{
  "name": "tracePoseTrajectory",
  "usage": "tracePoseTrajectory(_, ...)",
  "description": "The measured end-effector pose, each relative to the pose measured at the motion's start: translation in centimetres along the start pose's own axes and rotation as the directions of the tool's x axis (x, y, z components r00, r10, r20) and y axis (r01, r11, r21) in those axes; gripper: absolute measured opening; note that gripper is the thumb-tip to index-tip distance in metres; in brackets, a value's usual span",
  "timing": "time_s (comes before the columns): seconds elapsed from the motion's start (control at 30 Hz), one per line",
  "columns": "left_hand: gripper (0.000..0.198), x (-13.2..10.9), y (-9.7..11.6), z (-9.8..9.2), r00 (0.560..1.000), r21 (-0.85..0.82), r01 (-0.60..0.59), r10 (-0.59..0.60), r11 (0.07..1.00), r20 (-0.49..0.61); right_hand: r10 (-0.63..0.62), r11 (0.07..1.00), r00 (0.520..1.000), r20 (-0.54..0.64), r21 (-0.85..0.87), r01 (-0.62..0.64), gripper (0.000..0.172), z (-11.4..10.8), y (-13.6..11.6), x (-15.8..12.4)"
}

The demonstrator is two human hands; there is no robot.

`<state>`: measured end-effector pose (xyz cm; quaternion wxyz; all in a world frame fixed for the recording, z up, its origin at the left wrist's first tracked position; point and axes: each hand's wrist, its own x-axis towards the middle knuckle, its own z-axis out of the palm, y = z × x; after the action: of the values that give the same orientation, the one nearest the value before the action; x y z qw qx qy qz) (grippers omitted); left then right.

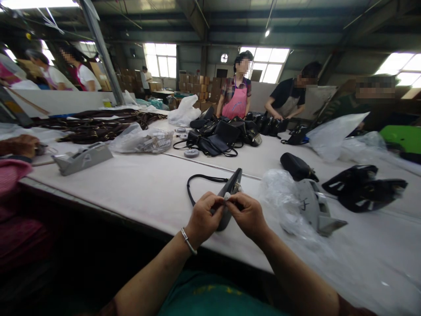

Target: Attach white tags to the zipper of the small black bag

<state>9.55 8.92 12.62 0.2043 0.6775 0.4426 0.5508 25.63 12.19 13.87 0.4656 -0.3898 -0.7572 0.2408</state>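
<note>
A dark handbag (234, 181) stands on the table in front of me, its thin black strap (204, 177) looped out to the left. My left hand (206, 216) and my right hand (247, 215) meet at the near side of this bag. Both pinch a small whitish piece (226, 196) between thumb and fingertips. What the piece is I cannot make out, and the fingers cover most of it. Behind my hands the lower part of the bag is partly hidden.
A grey tape dispenser (83, 159) stands to the left; another (317, 206) is at the right beside crumpled clear plastic (279, 197). Black bags (217, 136) are heaped farther back, dark straps (108, 123) at left. Co-workers stand across the table; a hand (21, 145) shows at left.
</note>
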Motion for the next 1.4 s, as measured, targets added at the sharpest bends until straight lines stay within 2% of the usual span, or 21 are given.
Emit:
tracePoseTrajectory(0.1,0.012,0.0,-0.1,0.2,1.0,0.032,0.0,0.0,0.999,-0.022,-0.006,1.0,0.999,0.031,0.009,0.006,0.008,-0.3,0.0,0.0)
tracePoseTrajectory(0.27,0.013,0.3,0.1,0.3,0.999,0.039,0.039,-0.038,0.999,-0.009,-0.106,0.989,0.991,0.083,-0.093,0.114,0.007,-1.3,-0.3,0.0)
tracePoseTrajectory(0.37,0.013,0.5,0.2,0.1,0.998,0.039,0.051,-0.052,0.998,0.023,-0.184,0.966,0.974,0.133,-0.157,0.204,0.02,-1.9,-0.7,0.3)
tracePoseTrajectory(0.47,0.013,0.7,0.4,-0.1,0.997,0.041,0.058,-0.06,0.997,0.053,-0.222,0.956,0.959,0.179,-0.152,0.25,0.013,-2.2,-1.0,0.6)
tracePoseTrajectory(0.6,0.012,0.8,0.4,0.0,0.995,0.05,0.07,-0.073,0.996,0.062,-0.17,0.978,0.977,0.128,-0.098,0.183,0.01,-2.1,-1.0,0.7)
tracePoseTrajectory(0.83,0.007,0.4,0.3,0.5,0.998,0.05,0.064,-0.062,0.997,-0.029,-0.109,0.992,0.988,0.11,-0.045,0.114,0.011,-1.8,-0.6,1.0)
tracePoseTrajectory(1.07,0.006,0.2,0.2,0.9,0.986,-0.026,0.155,-0.157,0.988,-0.061,-0.064,0.998,0.995,0.073,-0.022,0.065,0.008,-1.6,-0.5,1.2)
tracePoseTrajectory(1.27,0.008,0.1,0.4,1.2,0.976,-0.013,0.206,-0.206,0.979,-0.067,0.001,1.0,1.0,0.026,0.003,-0.001,0.009,-1.3,-0.1,0.7)
tracePoseTrajectory(1.33,0.008,0.2,0.4,1.3,0.971,-0.003,0.23,-0.23,0.973,-0.069,0.035,0.999,0.999,-0.01,0.015,-0.035,0.015,-1.7,0.0,0.1)
tracePoseTrajectory(1.4,0.008,0.3,0.5,1.4,0.968,-0.001,0.241,-0.241,0.97,-0.065,0.055,0.998,0.995,-0.078,-0.021,-0.057,0.018,-3.1,0.6,-0.7)
